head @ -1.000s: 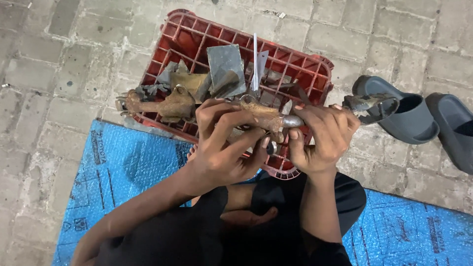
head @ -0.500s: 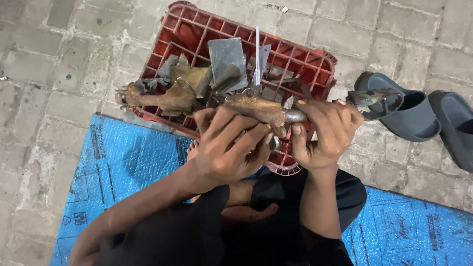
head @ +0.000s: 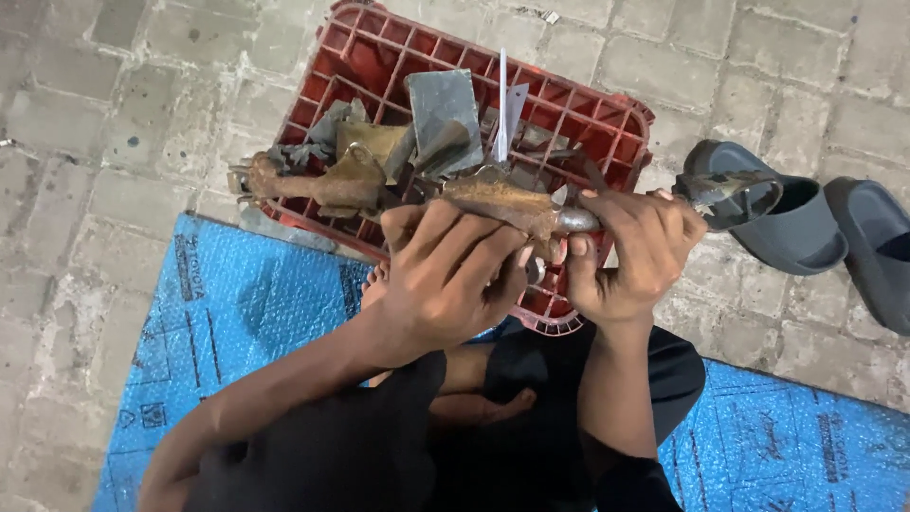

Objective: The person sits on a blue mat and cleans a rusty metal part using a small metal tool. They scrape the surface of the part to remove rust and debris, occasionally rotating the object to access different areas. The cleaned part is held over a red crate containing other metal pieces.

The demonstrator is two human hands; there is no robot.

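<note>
Blue mat (head: 237,313): bubble-textured sheet on the paving, dark printed marks and small square symbols near its left edge
Red crate (head: 621,123): holds grey and brown scrap
Rusty part (head: 502,201): above the crate, left hand (head: 445,275) and right hand (head: 630,256) each in a closed grip; best kept level and firm

Outdoor ground-level work spot, an informal scrap or repair yard on paved ground. Grey paving blocks (head: 104,114) surround a red plastic crate (head: 621,128) holding rusty metal parts (head: 327,185) and cut sheet pieces. Blue bubble-wrap sheet (head: 246,313) lies just before the crate; grey slippers (head: 806,223) sit right of it.
</note>
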